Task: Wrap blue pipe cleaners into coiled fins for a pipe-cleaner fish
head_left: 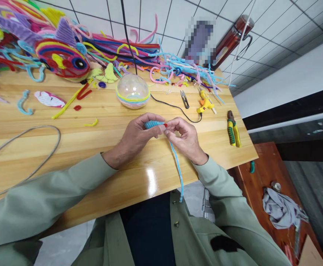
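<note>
My left hand (pixel 139 133) grips a small light-blue ribbed piece of coiled pipe cleaner (pixel 153 124) between thumb and fingers. A red bit (pixel 165 125) shows at its right end. There the fingertips of my right hand (pixel 185 137) pinch close to my left thumb; exactly what they press on is partly hidden. From below these fingers a blue pipe cleaner (pixel 176 159) hangs down past the table's front edge. Beyond my hands sits a clear plastic dome (pixel 133 88) with yellow, blue and pink bands round its base.
A colourful pipe-cleaner fish (pixel 63 59) and heaped pipe cleaners (pixel 117 48) line the back. To the right lie thread snips (pixel 184 99), a yellow glue gun (pixel 205 102) with its cord, and pliers (pixel 233 129). A grey cable (pixel 53 147) loops at left; a red thermos (pixel 230 42) stands behind.
</note>
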Motion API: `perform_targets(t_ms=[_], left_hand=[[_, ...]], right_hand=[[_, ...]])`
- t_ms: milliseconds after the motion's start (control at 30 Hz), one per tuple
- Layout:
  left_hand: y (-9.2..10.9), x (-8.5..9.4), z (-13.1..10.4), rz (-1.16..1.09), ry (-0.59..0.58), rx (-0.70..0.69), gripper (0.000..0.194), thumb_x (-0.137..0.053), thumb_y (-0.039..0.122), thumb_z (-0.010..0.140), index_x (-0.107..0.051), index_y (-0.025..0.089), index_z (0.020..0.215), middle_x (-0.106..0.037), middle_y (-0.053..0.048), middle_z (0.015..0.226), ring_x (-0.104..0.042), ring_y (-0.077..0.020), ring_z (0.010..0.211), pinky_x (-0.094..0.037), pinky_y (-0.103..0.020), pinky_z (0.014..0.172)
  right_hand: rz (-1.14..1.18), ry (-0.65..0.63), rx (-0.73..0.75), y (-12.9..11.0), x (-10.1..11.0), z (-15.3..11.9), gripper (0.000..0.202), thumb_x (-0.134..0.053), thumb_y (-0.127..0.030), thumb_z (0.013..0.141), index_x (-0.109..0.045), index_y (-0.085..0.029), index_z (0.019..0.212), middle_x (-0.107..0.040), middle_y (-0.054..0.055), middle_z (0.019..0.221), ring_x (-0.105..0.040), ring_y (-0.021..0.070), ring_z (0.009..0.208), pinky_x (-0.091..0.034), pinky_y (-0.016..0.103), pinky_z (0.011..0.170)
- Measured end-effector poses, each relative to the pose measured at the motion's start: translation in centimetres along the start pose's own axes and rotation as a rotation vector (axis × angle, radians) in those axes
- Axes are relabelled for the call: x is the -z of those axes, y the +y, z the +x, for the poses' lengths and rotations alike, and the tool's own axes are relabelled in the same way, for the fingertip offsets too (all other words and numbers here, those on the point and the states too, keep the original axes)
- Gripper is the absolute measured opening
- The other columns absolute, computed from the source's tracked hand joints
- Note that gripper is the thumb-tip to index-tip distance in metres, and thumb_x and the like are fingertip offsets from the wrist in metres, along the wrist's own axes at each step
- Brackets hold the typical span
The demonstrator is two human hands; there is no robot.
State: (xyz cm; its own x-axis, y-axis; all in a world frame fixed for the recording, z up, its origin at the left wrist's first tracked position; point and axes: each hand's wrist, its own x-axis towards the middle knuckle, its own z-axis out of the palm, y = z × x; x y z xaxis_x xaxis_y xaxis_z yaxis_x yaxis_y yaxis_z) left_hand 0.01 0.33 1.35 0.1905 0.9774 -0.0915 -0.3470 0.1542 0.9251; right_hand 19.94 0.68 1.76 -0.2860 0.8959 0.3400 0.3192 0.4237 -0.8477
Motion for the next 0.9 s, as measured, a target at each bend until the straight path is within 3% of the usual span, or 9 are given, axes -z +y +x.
perform_targets(t_ms=[233,467,667,900], left_hand=[[0.08,0.03,0.06,0.009,-0.014,0.0,0.034,-0.098,0.039,0.073,-0.078,0.022,0.094,-0.073,0.003,0.072,-0.064,-0.0151,0.069,-0.053,-0.031,0.072],[-0.42,-0.04,0.11,-0.069,-0.051,0.031,0.035,-0.099,0.038,0.073,-0.076,0.022,0.095,-0.073,0.003,0.072,-0.065,-0.0149,0.071,-0.053,-0.031,0.075],[-0.57,-0.48,-0.41,-0.105,-0.031,0.054,0.028,-0.095,0.032,0.076,-0.077,0.022,0.096,-0.075,0.001,0.079,-0.067,-0.0153,0.075,-0.054,-0.033,0.079],[-0.12,-0.47,-0.53,-0.078,-0.026,0.092,0.023,-0.091,0.035,0.079,-0.078,0.023,0.093,-0.077,-0.001,0.084,-0.068,-0.0174,0.079,-0.055,-0.034,0.08]], right_hand=[[0.031,-0.012,-0.043,0.3,-0.16,-0.08,0.01,-0.078,-0.033,0.096,-0.075,-0.024,0.101,-0.079,0.0,0.09,-0.069,0.0147,0.075,-0.061,0.033,0.073],[0.125,-0.008,-0.089,0.33,-0.07,-0.25,0.029,-0.082,-0.05,0.101,-0.075,-0.025,0.112,-0.082,0.002,0.098,-0.076,0.0163,0.084,-0.063,0.035,0.081],[0.163,0.005,-0.141,0.39,-0.31,-0.13,0.04,-0.082,-0.064,0.098,-0.074,-0.025,0.105,-0.079,0.0,0.089,-0.078,0.0173,0.079,-0.066,0.038,0.082],[0.086,0.004,-0.115,-0.24,-0.15,-0.16,0.033,-0.082,-0.057,0.1,-0.075,-0.025,0.102,-0.079,0.001,0.089,-0.074,0.017,0.079,-0.065,0.037,0.081]])
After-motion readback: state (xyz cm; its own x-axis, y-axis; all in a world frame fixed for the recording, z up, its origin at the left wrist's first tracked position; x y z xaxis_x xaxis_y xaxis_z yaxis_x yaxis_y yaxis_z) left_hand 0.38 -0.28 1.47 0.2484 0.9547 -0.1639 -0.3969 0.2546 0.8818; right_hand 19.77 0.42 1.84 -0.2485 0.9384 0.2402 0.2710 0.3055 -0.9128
